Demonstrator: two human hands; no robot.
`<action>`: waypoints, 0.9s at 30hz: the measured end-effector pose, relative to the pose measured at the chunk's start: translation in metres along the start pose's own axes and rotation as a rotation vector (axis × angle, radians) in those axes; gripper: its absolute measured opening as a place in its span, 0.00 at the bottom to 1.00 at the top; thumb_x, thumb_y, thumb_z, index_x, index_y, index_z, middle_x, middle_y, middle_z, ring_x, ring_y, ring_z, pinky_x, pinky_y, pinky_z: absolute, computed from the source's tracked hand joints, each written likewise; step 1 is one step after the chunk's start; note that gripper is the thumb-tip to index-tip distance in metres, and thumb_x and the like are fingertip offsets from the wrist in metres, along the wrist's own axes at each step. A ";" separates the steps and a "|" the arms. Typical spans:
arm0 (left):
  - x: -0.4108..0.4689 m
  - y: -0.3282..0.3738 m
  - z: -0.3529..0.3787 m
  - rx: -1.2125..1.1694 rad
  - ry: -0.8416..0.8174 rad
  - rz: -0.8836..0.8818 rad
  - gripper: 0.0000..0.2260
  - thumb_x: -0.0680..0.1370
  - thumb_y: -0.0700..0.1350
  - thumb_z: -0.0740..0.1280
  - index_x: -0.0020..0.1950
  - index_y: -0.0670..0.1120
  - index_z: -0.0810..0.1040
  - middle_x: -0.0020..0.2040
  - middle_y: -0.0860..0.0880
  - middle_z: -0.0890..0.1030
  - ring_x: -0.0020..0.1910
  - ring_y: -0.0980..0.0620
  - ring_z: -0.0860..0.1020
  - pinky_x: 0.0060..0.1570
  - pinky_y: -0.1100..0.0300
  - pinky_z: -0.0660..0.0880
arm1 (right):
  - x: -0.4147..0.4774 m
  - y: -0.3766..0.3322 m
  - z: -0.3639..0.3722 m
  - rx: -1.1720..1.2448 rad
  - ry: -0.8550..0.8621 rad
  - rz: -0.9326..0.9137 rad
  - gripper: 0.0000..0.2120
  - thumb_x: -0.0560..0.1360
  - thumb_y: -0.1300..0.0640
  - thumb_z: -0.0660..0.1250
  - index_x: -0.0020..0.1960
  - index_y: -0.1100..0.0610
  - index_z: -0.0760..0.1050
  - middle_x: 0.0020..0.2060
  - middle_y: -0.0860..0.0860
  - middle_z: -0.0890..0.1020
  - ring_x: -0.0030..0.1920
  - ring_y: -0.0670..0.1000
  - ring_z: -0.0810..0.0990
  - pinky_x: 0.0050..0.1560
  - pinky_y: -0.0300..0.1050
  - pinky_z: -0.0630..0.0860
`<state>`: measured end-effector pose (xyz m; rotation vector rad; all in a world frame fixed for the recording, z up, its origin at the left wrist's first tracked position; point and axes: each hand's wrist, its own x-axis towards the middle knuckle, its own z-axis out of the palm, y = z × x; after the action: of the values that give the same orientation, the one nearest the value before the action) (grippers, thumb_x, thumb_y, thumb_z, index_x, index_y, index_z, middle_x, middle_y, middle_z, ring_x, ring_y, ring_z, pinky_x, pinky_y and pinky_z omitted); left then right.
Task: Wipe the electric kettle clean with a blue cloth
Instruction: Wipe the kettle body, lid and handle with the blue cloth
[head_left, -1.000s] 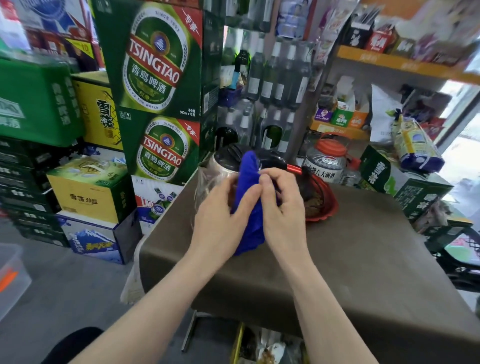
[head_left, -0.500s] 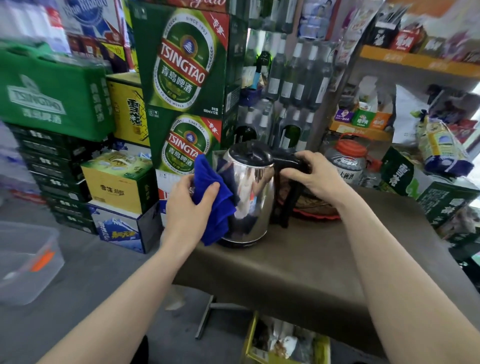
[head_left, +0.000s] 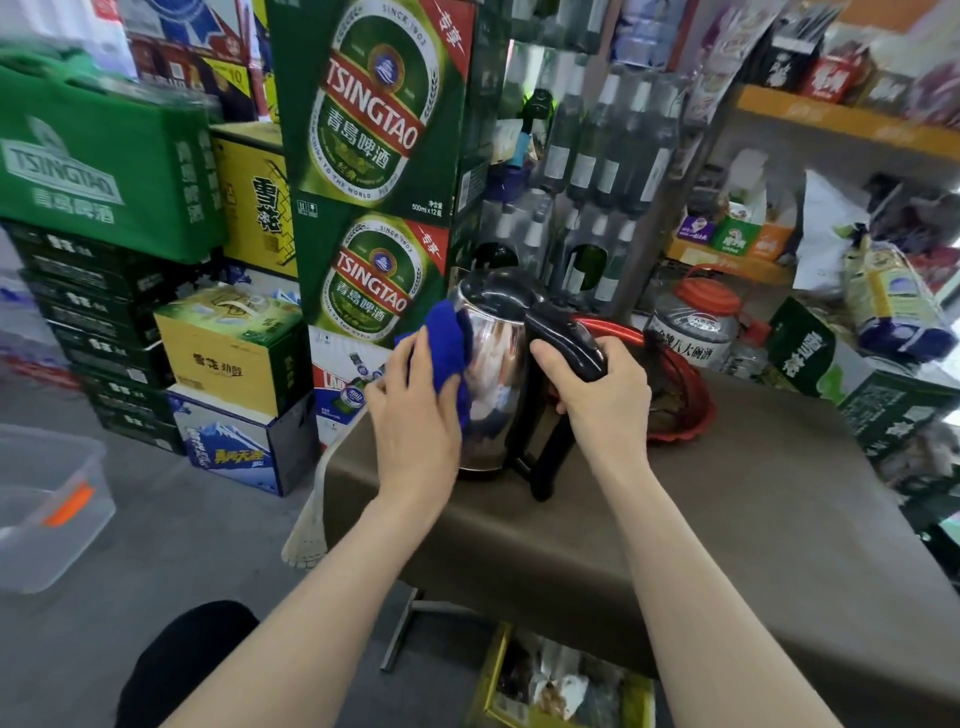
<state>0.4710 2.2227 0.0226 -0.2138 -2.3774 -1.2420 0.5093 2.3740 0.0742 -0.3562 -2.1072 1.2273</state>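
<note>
Kettle (head_left: 498, 374) stands upright on bench (head_left: 727, 519) nr its far-left corner, right grip (head_left: 602, 400) wrapped round the handle (head_left: 566, 332), left grip (head_left: 415, 415) holding cloth (head_left: 444, 338) agst kettle's left wall, so strokes shld follow the tall body.

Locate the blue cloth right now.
Head view, left of centre: the cloth is pressed against the left side of the kettle by the left hand, near the left edge of the table.

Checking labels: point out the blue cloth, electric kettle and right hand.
blue cloth (head_left: 447, 340), head view, upper fold
electric kettle (head_left: 493, 374), head view, steel side
right hand (head_left: 600, 402), head view, back of hand
</note>
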 end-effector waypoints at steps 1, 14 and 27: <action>-0.003 -0.014 0.003 -0.020 -0.036 -0.037 0.22 0.81 0.50 0.58 0.75 0.49 0.63 0.72 0.48 0.68 0.63 0.45 0.68 0.59 0.55 0.67 | 0.000 0.000 0.001 0.002 0.009 0.001 0.17 0.69 0.38 0.75 0.44 0.50 0.77 0.37 0.46 0.83 0.37 0.50 0.83 0.46 0.54 0.82; 0.034 0.009 -0.001 -0.167 -0.066 -0.063 0.20 0.84 0.52 0.52 0.75 0.50 0.63 0.72 0.48 0.69 0.68 0.44 0.65 0.64 0.57 0.59 | -0.001 0.000 0.003 0.083 0.032 0.017 0.16 0.68 0.37 0.75 0.45 0.46 0.78 0.39 0.45 0.84 0.40 0.48 0.82 0.46 0.57 0.82; 0.018 -0.016 -0.024 -0.375 -0.272 0.019 0.18 0.84 0.49 0.54 0.74 0.54 0.67 0.62 0.65 0.71 0.59 0.69 0.69 0.55 0.79 0.61 | 0.060 0.010 -0.044 0.024 -0.286 -0.007 0.15 0.76 0.56 0.73 0.61 0.47 0.78 0.53 0.45 0.83 0.52 0.42 0.81 0.54 0.34 0.75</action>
<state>0.4569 2.1931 0.0311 -0.5518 -2.3298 -1.7388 0.4933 2.4403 0.1050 -0.1691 -2.3286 1.3645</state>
